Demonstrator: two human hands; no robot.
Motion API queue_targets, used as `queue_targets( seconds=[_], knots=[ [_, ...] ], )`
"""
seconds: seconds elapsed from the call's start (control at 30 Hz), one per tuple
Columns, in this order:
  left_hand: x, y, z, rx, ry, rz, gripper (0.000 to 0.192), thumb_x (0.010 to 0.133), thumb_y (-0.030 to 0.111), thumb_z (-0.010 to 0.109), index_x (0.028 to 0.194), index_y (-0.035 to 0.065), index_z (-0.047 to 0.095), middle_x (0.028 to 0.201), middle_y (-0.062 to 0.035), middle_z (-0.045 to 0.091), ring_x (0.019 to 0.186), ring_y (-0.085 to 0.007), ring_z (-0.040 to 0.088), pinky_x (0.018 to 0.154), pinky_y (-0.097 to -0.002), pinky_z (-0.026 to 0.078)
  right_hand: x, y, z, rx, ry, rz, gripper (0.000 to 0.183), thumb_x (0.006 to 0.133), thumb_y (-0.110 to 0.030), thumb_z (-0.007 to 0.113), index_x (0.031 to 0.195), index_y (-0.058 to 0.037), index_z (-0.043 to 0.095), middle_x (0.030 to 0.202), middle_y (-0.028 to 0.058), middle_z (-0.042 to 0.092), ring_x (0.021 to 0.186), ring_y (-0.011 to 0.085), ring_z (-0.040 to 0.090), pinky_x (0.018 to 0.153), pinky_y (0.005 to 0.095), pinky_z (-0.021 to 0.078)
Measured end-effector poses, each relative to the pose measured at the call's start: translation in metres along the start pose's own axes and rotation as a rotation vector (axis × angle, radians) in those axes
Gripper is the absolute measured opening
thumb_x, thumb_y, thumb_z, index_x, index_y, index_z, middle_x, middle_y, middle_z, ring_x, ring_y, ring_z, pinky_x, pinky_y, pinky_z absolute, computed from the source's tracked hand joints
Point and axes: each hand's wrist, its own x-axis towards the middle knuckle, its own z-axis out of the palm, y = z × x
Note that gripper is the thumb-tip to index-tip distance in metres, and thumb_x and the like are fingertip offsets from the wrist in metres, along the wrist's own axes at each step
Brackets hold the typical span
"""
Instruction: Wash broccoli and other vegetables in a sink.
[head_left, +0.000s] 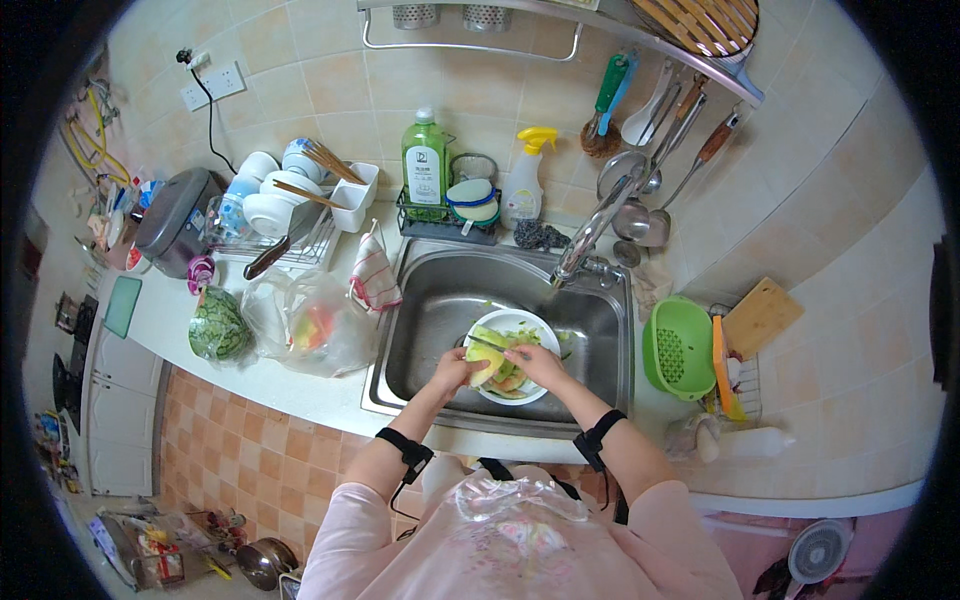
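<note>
My left hand (454, 370) grips a pale yellow-green piece of melon or gourd (486, 357) by its left side. In my right hand (537, 363) is a small metal tool, a knife or peeler (489, 343), its end lying against the top of that piece. Both hands are over a white bowl (553, 341) standing in the stainless steel sink (442, 300). Green shreds and pale peelings (507, 386) lie in the bowl, and a few green scraps are on the sink floor. Above the sink's right back part arches a metal faucet (592, 232).
Left on the counter are a plastic bag (330, 337), a wrapped watermelon piece (217, 326), a striped cloth (375, 276) and a dish rack (311, 251) with bowls. Behind the sink stand a green soap bottle (425, 165) and a spray bottle (523, 184). A green basket (681, 345) is at right.
</note>
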Motion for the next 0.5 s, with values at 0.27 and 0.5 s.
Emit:
queue_targets(
  seconds=[0.27, 0.5],
  knots=[
    [0.007, -0.009, 0.001, -0.049, 0.081, -0.001, 0.029, 0.070, 0.009, 0.064, 0.094, -0.0012, 0.052, 0.080, -0.0093, 0.059, 0.063, -0.0148, 0.058, 0.054, -0.0234, 0.046, 0.011, 0.000, 0.013, -0.094, 0.011, 0.121, 0.049, 0.073, -0.051, 0.050, 0.097, -0.0089, 0.058, 0.094, 0.0143, 0.058, 0.090, 0.0268, 0.054, 0.079, 0.0330, 0.0404],
    [-0.004, 0.004, -0.013, -0.168, -0.021, -0.044, 0.027, 0.073, 0.002, 0.058, 0.098, -0.0020, 0.049, 0.088, -0.0103, 0.058, 0.074, -0.0189, 0.059, 0.064, -0.0272, 0.049, 0.022, 0.002, 0.032, -0.040, 0.017, 0.173, 0.048, 0.072, -0.050, 0.052, 0.098, -0.0111, 0.059, 0.096, 0.0137, 0.058, 0.091, 0.0266, 0.054, 0.079, 0.0324, 0.0400]
  ],
)
